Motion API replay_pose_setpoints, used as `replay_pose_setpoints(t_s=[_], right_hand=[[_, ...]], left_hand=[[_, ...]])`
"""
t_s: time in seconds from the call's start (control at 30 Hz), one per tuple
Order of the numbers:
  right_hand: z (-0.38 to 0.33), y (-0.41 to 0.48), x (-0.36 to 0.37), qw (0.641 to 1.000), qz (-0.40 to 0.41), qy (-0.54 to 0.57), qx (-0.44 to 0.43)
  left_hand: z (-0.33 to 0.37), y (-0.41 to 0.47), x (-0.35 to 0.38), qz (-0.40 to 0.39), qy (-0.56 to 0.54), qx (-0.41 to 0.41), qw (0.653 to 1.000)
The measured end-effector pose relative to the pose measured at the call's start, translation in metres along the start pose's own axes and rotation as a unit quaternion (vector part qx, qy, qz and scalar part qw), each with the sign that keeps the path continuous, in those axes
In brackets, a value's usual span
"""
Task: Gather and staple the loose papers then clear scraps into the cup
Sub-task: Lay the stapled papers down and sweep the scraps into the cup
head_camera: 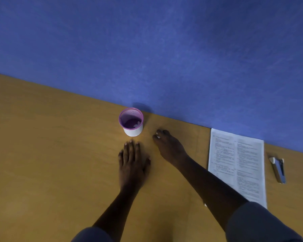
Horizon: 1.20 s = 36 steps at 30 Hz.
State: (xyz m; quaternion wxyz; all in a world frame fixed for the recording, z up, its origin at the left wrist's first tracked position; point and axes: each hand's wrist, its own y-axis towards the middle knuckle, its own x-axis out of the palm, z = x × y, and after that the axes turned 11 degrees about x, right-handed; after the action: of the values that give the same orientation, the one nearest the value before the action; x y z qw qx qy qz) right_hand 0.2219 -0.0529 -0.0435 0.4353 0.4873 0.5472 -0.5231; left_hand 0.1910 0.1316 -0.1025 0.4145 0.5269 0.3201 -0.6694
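Observation:
A purple mesh cup [131, 122] with a white base stands near the desk's far edge, with pale scraps lying inside it. My left hand [132, 158] lies flat on the desk just in front of the cup, fingers spread and empty. To the right of the cup, my right hand [168, 145] has its fingertips pinched on small white paper scraps [158, 136]. The printed paper stack [238, 165] lies squared up on the right, partly under my right forearm. A silver stapler [278, 169] rests on the desk right of the stack.
The wooden desk [51, 163] ends at a blue partition wall [147, 49] right behind the cup. A small white bit [205, 204] shows at my right forearm's lower edge.

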Motion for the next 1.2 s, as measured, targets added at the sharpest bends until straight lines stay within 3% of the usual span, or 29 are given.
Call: replay_pose_setpoints(t_s=[0.13,0.33,0.4,0.5,0.57,0.63,0.77,0.9,1.07,1.2], right_hand=[[0.009,-0.004,-0.001,0.999,0.038,0.006,-0.03],[0.023,0.002,0.006,0.981,0.076,0.174,0.028],[0.023,0.002,-0.001,0.946,0.079,0.3,0.096],[0.018,-0.003,-0.017,0.86,0.088,0.464,0.192],[0.014,-0.002,-0.027,0.82,0.085,0.52,0.224],[0.008,0.002,-0.04,0.808,0.095,0.535,0.229],[-0.016,0.019,-0.065,0.817,0.172,0.524,0.168],[-0.045,0.047,-0.073,0.859,0.243,0.444,0.071],[-0.066,0.072,-0.064,0.947,0.147,0.281,-0.045],[-0.066,0.074,-0.061,0.968,0.112,0.22,-0.054]], left_hand=[[-0.001,-0.001,0.001,-0.003,-0.001,-0.004,1.0],[0.0,-0.001,0.001,0.007,0.0,-0.004,1.0],[0.001,0.0,0.0,0.006,0.002,-0.007,1.0],[0.0,0.0,0.001,0.008,0.001,-0.004,1.0],[0.0,-0.001,0.002,0.007,0.002,-0.003,1.0],[-0.001,-0.002,0.001,0.009,0.002,-0.001,1.0],[0.0,-0.001,0.0,0.013,0.002,0.002,1.0],[0.0,-0.002,-0.001,0.02,0.005,0.003,1.0],[0.0,-0.002,-0.001,0.02,0.003,0.002,1.0],[0.0,-0.001,-0.001,0.019,-0.002,-0.001,1.0]])
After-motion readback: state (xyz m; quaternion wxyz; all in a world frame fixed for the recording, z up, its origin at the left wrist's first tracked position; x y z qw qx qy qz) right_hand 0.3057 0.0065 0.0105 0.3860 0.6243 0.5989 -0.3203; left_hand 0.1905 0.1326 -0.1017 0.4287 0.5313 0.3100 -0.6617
